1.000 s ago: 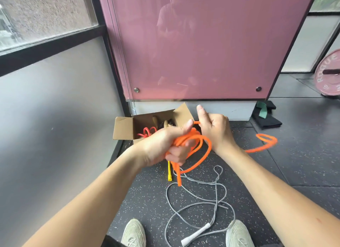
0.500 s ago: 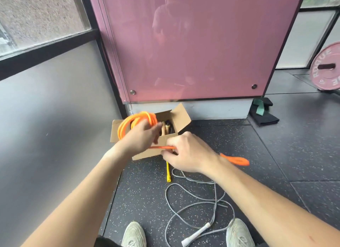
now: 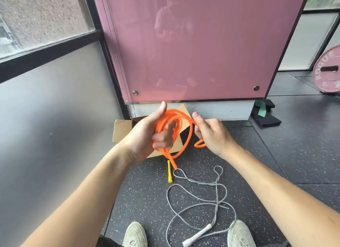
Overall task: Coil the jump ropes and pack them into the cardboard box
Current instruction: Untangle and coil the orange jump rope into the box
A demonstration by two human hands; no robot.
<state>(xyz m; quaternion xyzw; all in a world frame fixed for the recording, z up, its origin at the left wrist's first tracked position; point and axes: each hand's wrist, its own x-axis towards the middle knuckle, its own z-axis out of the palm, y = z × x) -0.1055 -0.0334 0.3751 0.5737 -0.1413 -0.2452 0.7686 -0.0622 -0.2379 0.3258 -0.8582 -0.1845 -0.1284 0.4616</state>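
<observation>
- the left hand (image 3: 145, 136) is the grip that matters. its fingers are curled tight round the gathered turns of the orange jump rope (image 3: 191, 134), with the thumb standing up towards 12 o'clock.
- the coil hangs in the air as an upright oval, its long axis running roughly 12 to 6 o'clock. one orange handle (image 3: 172, 160) dangles out of the fist towards 6 o'clock.
- the right hand (image 3: 213, 134) sits at 3 o'clock from the coil, just beside it. its fingertips seem to pinch the strand that leaves the top of the coil at about 2 o'clock, though the exact contact is hard to make out.
- the uncoiled tail (image 3: 200, 144) shows below that hand at about 4 o'clock from the coil. only a short piece appears to be left, so the winding looks close to done.
- the cardboard box (image 3: 122, 129) stands open on the floor (image 3: 276, 154) straight behind the left hand, towards 12 o'clock from the person. one flap sticks out at 9 o'clock of the fist.
- the left hand is the nearer one to the box, so the drop is likely a short reach forward and down from that grip.
- a grey jump rope (image 3: 217, 191) lies loose at 6 o'clock, between the shoes, not yet coiled, and a yellow handle (image 3: 169, 173) lies beside it.
</observation>
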